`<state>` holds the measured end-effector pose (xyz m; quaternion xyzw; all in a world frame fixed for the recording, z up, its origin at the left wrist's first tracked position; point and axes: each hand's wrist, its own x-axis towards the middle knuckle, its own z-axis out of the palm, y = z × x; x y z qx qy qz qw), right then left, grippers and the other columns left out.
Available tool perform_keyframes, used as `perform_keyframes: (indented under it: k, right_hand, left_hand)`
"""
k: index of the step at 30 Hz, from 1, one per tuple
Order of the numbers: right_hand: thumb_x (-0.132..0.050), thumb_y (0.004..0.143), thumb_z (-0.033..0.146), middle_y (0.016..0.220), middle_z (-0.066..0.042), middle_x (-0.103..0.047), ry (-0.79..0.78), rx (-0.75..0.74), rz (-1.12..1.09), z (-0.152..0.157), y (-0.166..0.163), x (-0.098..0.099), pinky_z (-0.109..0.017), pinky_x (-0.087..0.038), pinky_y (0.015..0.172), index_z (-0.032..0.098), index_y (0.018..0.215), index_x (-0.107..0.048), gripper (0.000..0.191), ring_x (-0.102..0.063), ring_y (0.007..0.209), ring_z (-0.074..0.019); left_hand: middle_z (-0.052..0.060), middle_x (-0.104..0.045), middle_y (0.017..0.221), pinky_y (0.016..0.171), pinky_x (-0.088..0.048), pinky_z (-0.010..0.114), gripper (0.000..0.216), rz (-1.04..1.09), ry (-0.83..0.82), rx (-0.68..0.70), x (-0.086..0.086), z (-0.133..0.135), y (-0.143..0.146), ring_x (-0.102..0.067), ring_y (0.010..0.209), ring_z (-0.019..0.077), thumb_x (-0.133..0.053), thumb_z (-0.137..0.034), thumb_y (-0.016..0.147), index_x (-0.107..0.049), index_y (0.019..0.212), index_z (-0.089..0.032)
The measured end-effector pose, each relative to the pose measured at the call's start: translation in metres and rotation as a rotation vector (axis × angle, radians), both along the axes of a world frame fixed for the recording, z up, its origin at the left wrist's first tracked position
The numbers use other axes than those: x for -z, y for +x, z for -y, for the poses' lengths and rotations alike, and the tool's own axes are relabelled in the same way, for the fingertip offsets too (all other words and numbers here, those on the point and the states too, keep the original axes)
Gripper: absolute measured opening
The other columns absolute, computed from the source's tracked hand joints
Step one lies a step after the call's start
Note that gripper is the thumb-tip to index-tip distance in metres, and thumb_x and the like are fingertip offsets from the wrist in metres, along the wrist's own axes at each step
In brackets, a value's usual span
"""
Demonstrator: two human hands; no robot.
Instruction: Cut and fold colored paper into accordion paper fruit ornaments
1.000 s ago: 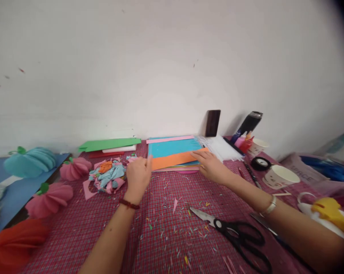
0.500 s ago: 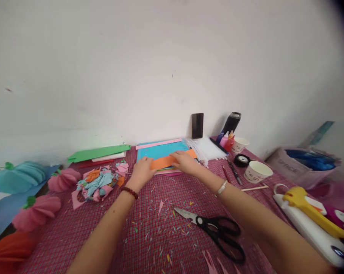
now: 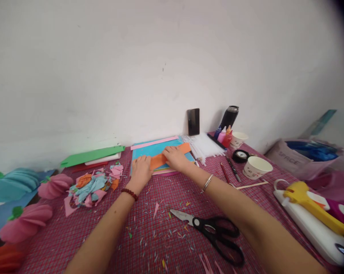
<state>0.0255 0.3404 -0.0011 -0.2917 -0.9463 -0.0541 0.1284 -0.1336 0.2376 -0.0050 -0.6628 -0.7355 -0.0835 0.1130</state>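
Note:
An orange paper strip [image 3: 158, 161] lies at a slant over a blue sheet [image 3: 151, 149] on a stack of coloured paper at the back of the table. My left hand [image 3: 142, 169] is closed over the strip's left end, with the fingertips bent down onto it. My right hand [image 3: 176, 158] grips the strip right of its middle, and the right end sticks out beyond the fingers. The thumbs are hard to make out. Above the strip, a narrow pink strip [image 3: 154, 142] rests on the blue sheet. Black-handled scissors [image 3: 207, 230] lie partly spread in front of my hands.
Crumpled paper scraps [image 3: 93, 188] and paper pumpkins [image 3: 26, 222] are at left, near folded green paper [image 3: 92, 155]. At right are paper cups [image 3: 256, 168], black tape [image 3: 240, 155], paint bottles [image 3: 226, 137] and a yellow glue gun [image 3: 317, 205]. A phone [image 3: 193, 121] leans against the wall.
The view has shifted slightly, so most things on the table sit a little further left. Both hands stay on the orange strip, and my right hand has come slightly closer to my left.

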Motion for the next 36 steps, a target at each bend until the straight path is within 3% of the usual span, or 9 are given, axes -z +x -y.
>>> perform_keyframes:
  k: [4,8,13,17,19,23,27,32,36]
  right_hand:
    - [-0.043,0.094,0.017,0.109,-0.012,-0.059,0.018,-0.009,0.015,0.005,0.001,0.006,-0.037,-0.035,0.093,0.013,0.108,-0.059,0.022,-0.051,0.106,-0.0242]
    - [-0.043,0.096,0.024,0.106,-0.012,-0.061,0.001,-0.018,0.030,0.015,0.012,0.011,-0.037,-0.036,0.090,0.014,0.102,-0.063,0.023,-0.052,0.105,-0.0250]
    - [-0.044,0.094,0.047,0.110,-0.010,-0.061,-0.079,-0.051,0.042,0.030,0.029,0.012,-0.033,-0.040,0.082,0.019,0.111,-0.063,0.038,-0.054,0.103,-0.0239]
    - [-0.037,0.097,0.040,0.114,-0.009,-0.059,-0.130,-0.011,0.032,0.028,0.023,0.012,-0.036,-0.040,0.083,0.024,0.116,-0.061,0.035,-0.052,0.106,-0.0240]
    - [-0.037,0.097,0.039,0.117,-0.010,-0.059,-0.132,0.027,0.035,0.023,0.016,0.015,-0.038,-0.041,0.084,0.023,0.118,-0.060,0.036,-0.052,0.108,-0.0255]
    - [-0.032,0.097,0.042,0.139,-0.011,-0.049,-0.151,0.069,0.043,0.006,0.012,0.027,-0.045,-0.035,0.098,0.024,0.136,-0.047,0.045,-0.044,0.124,-0.0275]
    - [-0.031,0.095,0.052,0.153,-0.014,-0.028,-0.197,0.117,0.064,-0.010,0.025,0.040,-0.047,-0.023,0.110,0.014,0.146,-0.031,0.063,-0.027,0.139,-0.0294]
    - [-0.038,0.086,0.065,0.153,-0.021,-0.023,-0.215,0.164,0.102,-0.020,0.046,0.040,-0.045,-0.019,0.114,0.003,0.147,-0.026,0.087,-0.023,0.141,-0.0322]
    - [-0.052,0.078,0.065,0.151,-0.021,-0.029,-0.269,0.134,0.112,-0.028,0.053,0.032,-0.044,-0.022,0.113,0.006,0.145,-0.032,0.091,-0.028,0.139,-0.0324]
  left_hand:
    - [0.012,-0.060,0.105,0.087,-0.036,0.041,0.021,-0.060,0.009,0.058,0.000,0.013,0.007,-0.051,0.102,0.0282,-0.051,-0.018,0.086,-0.054,0.106,-0.017]
    - [0.012,-0.060,0.102,0.085,-0.037,0.040,0.020,-0.098,-0.028,0.140,0.004,0.031,0.008,-0.052,0.100,0.0274,-0.041,-0.020,0.092,-0.059,0.101,-0.016]
    - [0.012,-0.063,0.093,0.080,-0.041,0.037,0.040,-0.062,-0.088,0.188,0.005,0.039,0.013,-0.057,0.092,0.0256,-0.039,-0.043,0.094,-0.066,0.081,-0.016]
    - [0.013,-0.066,0.093,0.079,-0.043,0.035,0.042,-0.016,-0.080,0.136,0.008,0.013,0.019,-0.060,0.089,0.0229,-0.027,-0.030,0.098,-0.065,0.093,-0.012]
    - [0.015,-0.064,0.107,0.085,-0.043,0.036,0.037,-0.010,-0.064,0.119,0.013,-0.003,0.020,-0.059,0.100,0.0243,-0.030,-0.026,0.096,-0.062,0.106,-0.011]
    - [0.013,-0.045,0.143,0.106,-0.029,0.043,0.049,0.002,-0.072,0.153,0.028,-0.021,0.018,-0.039,0.131,0.0271,-0.036,-0.043,0.094,-0.045,0.135,-0.017]
    - [0.015,-0.032,0.151,0.112,-0.020,0.045,0.070,0.020,-0.102,0.151,0.040,-0.020,0.003,-0.024,0.141,0.0290,-0.032,-0.059,0.090,-0.036,0.142,-0.013]
    - [0.024,-0.031,0.149,0.111,-0.023,0.047,0.092,0.081,-0.055,0.050,0.043,0.005,-0.034,-0.026,0.139,0.0351,-0.042,-0.071,0.079,-0.032,0.142,-0.005]
    - [0.020,-0.045,0.142,0.110,-0.018,0.057,0.075,0.217,-0.005,0.097,0.036,0.023,-0.064,-0.039,0.131,0.0356,-0.059,-0.057,0.076,-0.047,0.135,-0.013]
